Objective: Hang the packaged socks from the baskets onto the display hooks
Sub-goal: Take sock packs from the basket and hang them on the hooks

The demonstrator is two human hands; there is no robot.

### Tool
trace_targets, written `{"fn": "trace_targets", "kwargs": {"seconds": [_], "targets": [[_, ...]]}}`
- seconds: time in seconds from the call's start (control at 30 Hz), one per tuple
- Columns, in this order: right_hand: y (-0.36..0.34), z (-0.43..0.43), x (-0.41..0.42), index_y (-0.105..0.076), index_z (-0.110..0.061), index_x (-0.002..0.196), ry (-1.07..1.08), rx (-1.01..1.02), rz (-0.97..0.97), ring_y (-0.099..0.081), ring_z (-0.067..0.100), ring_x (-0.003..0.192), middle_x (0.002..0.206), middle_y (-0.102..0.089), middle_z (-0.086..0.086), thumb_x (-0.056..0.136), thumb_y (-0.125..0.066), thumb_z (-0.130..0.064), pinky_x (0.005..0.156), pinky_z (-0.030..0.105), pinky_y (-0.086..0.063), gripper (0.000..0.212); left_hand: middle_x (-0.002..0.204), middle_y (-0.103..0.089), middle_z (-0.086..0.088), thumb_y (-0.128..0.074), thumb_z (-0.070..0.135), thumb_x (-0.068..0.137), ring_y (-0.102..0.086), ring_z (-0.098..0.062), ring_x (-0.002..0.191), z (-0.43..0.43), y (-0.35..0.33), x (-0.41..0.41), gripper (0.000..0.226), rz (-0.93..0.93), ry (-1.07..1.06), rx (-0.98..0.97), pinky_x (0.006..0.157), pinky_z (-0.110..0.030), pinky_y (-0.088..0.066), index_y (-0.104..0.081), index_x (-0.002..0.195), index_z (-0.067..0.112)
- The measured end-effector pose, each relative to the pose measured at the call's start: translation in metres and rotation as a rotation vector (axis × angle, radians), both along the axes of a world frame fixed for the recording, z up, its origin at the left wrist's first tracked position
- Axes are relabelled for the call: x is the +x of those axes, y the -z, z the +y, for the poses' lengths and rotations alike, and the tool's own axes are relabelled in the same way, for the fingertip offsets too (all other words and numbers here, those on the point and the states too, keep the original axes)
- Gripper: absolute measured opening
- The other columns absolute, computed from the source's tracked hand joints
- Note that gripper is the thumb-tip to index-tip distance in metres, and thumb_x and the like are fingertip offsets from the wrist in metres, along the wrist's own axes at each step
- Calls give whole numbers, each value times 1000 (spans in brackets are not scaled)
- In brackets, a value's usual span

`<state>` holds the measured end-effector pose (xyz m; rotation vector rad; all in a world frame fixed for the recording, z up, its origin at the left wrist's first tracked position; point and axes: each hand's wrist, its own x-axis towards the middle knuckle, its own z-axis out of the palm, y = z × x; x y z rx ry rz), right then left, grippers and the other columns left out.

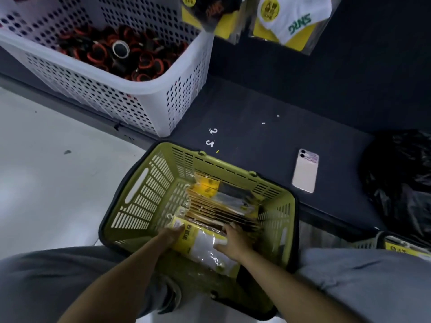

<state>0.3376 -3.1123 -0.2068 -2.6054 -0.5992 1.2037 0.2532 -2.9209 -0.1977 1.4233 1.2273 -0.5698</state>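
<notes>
Seen from above, a clear plastic pack of white socks with a yellow card (205,245) lies tilted at the near end of an olive-green slotted plastic basket (140,201), held between two hands. The left hand (171,235) grips its left edge, thumb on the yellow card. The right hand (234,241) pinches its right side, thumb on the front, fingers curled behind it against a row of upright sock packs (221,206). A pale pink phone (305,170) lies on the dark shelf (256,101) beyond.

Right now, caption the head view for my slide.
The left hand and right hand hold a white sock pack in the green basket; phone on the dark ledge.
</notes>
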Motion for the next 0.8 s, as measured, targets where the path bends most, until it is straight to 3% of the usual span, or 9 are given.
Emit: {"fn": "trace_targets", "kwargs": {"seconds": [0.07,0.17,0.37,0.57,0.7,0.8], "targets": [[4,-3,-4,-26,-16,148,-97,-71,-26,-23,24,143,156,-24,5,81,-63,-57,114,36,-23,87,146,-35,-22,-60,32,91,-40,-36,131,4,0,-1,71,66,116,-19,109,-43,-35,-27,145,0],[9,-6,-10,-9,-17,153,-95,-74,11,-9,22,148,161,-9,3,81,-63,-57,119,37,-13,99,142,-39,-22,-63,25,89,-44,-38,126,13,-2,-2,68,-2,32,-179,105,-49,-39,-29,145,6],[8,-7,-5,-22,-20,151,103,37,152,-23,25,144,157,-23,4,79,-69,-52,115,42,-28,92,141,-44,-16,-72,31,81,-44,-34,126,17,-3,-1,72,94,175,-183,107,-46,-37,-39,140,9],[-1,-4,0,-19,-17,152,139,107,295,-24,27,144,157,-24,7,79,-72,-46,114,44,-30,94,139,-47,-13,-79,43,70,-45,-32,125,19,-21,7,82,182,353,-196,106,-47,-39,-41,136,13],[-22,7,15,-23,-15,150,129,210,375,-28,26,142,154,-30,6,79,-73,-44,111,41,-34,91,132,-54,-10,-77,37,73,-52,-29,120,14,-47,23,69,72,448,-211,104,-47,-41,-48,132,16],[-50,18,29,-36,-17,143,168,365,442,-40,19,133,146,-42,4,75,-78,-40,108,38,-40,83,138,-50,-12,-74,45,75,-48,-28,124,15,-80,39,76,32,578,-126,106,-41,-39,-41,138,15]]}}
